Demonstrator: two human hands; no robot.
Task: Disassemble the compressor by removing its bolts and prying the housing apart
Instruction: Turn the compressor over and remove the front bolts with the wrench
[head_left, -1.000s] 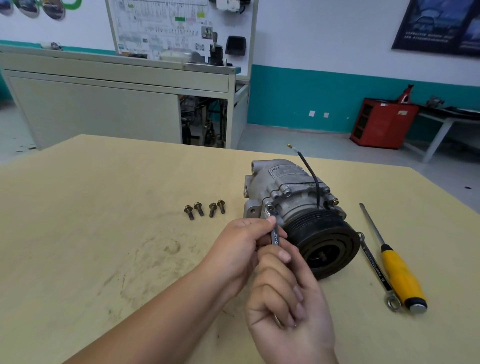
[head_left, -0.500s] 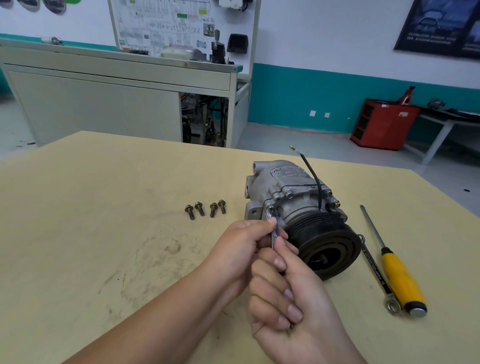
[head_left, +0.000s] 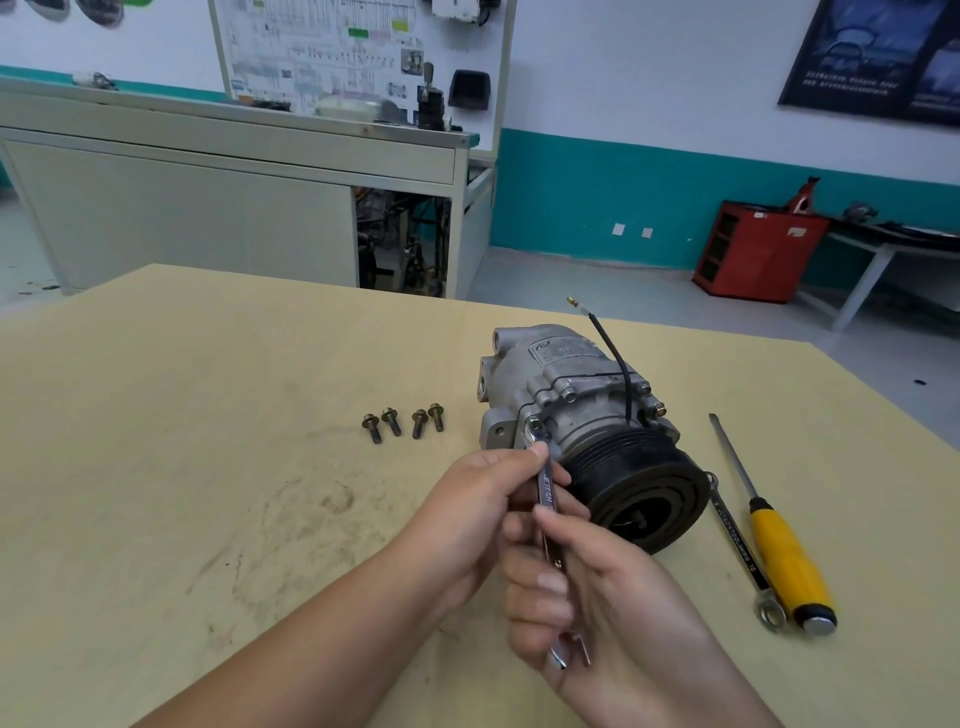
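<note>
Both hands are gripping one slim wrench. The left hand is pinching the shaft near its top between the thumb and curled fingers. The right hand is curling its fingers round the lower part, and the open end is poking out below the palm. The wrench's upper head is sitting on a bolt at the near left of the compressor.

The compressor is lying on its side on the table, right of centre and just beyond the hands. Its body is dull grey cast metal, with more bolt heads showing along the flange. A black grooved pulley is facing the camera, and a black wire is arching up from the top.

Four loose bolts are lying in a short row to the left, apart from the housing. On the right, a second wrench is lying with its far end just beside the pulley, and a yellow-handled screwdriver is lying alongside it.

The table's far edge is running close behind the compressor, and its right edge is slanting past the screwdriver. A broad scuffed stretch of tabletop is spreading to the left of the arms.

A red cabinet is standing on the floor beyond; what its dark shelves are holding cannot be told.
</note>
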